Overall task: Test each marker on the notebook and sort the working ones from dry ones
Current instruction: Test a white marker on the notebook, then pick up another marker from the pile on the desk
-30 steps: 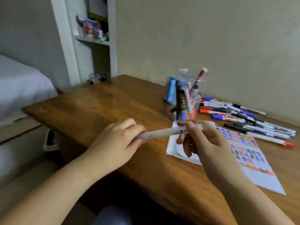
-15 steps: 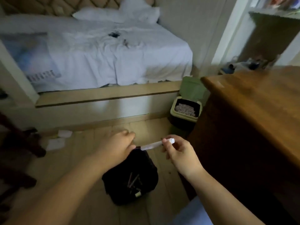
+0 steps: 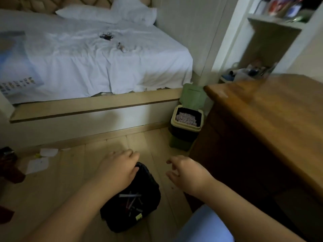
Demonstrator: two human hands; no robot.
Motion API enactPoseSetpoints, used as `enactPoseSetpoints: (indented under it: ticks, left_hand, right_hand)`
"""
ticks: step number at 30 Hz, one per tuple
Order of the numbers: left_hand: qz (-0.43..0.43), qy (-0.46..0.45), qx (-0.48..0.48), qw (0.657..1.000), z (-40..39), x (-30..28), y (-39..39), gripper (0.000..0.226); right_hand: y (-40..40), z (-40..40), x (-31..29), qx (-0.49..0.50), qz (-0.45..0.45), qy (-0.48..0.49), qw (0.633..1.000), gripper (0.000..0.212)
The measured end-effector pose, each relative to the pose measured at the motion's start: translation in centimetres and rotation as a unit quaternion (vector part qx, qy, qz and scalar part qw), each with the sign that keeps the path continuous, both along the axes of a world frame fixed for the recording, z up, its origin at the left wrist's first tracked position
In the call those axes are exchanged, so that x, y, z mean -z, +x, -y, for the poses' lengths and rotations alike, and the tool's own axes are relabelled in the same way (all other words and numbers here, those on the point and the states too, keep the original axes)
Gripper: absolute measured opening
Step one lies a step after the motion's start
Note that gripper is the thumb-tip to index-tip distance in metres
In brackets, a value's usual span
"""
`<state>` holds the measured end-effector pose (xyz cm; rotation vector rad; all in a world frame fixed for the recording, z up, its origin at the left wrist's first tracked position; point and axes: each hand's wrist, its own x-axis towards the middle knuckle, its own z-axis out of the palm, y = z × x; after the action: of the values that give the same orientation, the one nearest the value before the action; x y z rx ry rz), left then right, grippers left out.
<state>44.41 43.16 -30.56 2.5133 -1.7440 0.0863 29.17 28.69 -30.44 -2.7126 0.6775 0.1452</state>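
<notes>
Left hand [image 3: 120, 169] over the rim of a black bag [image 3: 139, 213] on the floor, grip hidden, cannot tell whether holding anything. Right hand [image 3: 187, 172] beside it, fingers loosely spread, empty. Markers [image 3: 130, 200] lying inside the bag. Wooden desk [image 3: 272, 119] at right, green bin [image 3: 186, 127] beside it

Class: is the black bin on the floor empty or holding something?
Holding something: several markers lie inside the black bin.
</notes>
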Motion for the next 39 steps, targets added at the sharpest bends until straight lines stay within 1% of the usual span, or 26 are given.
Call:
enactPoseSetpoints:
  ticks: [3, 6, 9, 12, 14, 16, 18, 20, 22, 26, 29, 31, 32, 34, 36, 39]
  left_hand:
    - [0.028, -0.041, 0.058, 0.997, 3.6, -3.2, -2.9, 0.02]
    - [0.039, -0.091, 0.152, 0.983, 7.9, -6.8, -7.2, 0.028]
    - [0.033, -0.142, 0.245, 0.958, 12.0, -10.2, -12.8, 0.031]
    - [0.013, -0.16, 0.334, 0.929, 15.4, -12.8, -19.9, 0.03]
    - [0.008, -0.171, 0.385, 0.907, 17.4, -14.1, -25.0, 0.034]
    - [-0.007, -0.172, 0.416, 0.893, 19.1, -14.9, -30.4, 0.034]
    - [-0.012, -0.176, 0.439, 0.881, 20.6, -15.1, -35.4, 0.029]
    - [-0.017, -0.198, 0.477, 0.856, 21.8, -15.3, -39.8, 0.027]
    - [-0.009, -0.198, 0.514, 0.835, 22.7, -15.5, -43.7, 0.03]
    - [0.008, -0.195, 0.56, 0.805, 24.7, -16.0, -49.7, 0.025]
    - [-0.009, -0.209, 0.574, 0.792, 26.2, -15.7, -52.6, 0.021]
    - [-0.018, -0.216, 0.588, 0.779, 27.2, -15.3, -53.8, 0.014]
    - [-0.02, -0.23, 0.593, 0.772, 27.7, -14.9, -54.2, 0.011]
    - [-0.023, -0.252, 0.599, 0.759, 28.6, -13.8, -54.8, 0.015]
    - [-0.042, -0.264, 0.6, 0.754, 29.1, -12.7, -54.9, 0.009]
    - [-0.06, -0.252, 0.595, 0.761, 29.6, -12.0, -54.6, 0.032]
  right_hand:
    - [-3.9, 1.7, -4.6, -0.001, 0.024, -0.113, 0.993, 0.037]
    - [-9.4, 3.3, -9.4, 0.042, 0.047, -0.181, 0.981, 0.038]
    - [-16.6, 4.6, -13.0, 0.111, 0.057, -0.224, 0.967, 0.039]
    - [-24.4, 5.3, -14.9, 0.205, 0.049, -0.272, 0.939, 0.041]
    - [-29.6, 5.4, -15.6, 0.268, 0.041, -0.289, 0.918, 0.041]
    - [-34.7, 5.1, -16.0, 0.325, 0.018, -0.292, 0.899, 0.04]
    - [-39.2, 4.7, -16.2, 0.374, -0.002, -0.276, 0.885, 0.039]
    - [-42.9, 4.4, -16.2, 0.411, -0.014, -0.258, 0.874, 0.04]
    - [-46.2, 4.4, -16.1, 0.443, -0.03, -0.247, 0.861, 0.04]
    - [-51.7, 4.5, -15.7, 0.503, -0.058, -0.242, 0.828, 0.038]
    - [-55.2, 5.1, -15.3, 0.545, -0.079, -0.242, 0.799, 0.04]
    - [-57.5, 6.0, -15.0, 0.575, -0.092, -0.246, 0.775, 0.04]
    - [-58.5, 6.5, -14.8, 0.587, -0.1, -0.248, 0.764, 0.039]
    - [-60.1, 7.7, -14.5, 0.606, -0.122, -0.252, 0.744, 0.035]
    - [-61.3, 8.9, -14.2, 0.618, -0.14, -0.249, 0.733, 0.032]
    - [-62.4, 10.4, -13.9, 0.622, -0.182, -0.235, 0.724, 0.03]
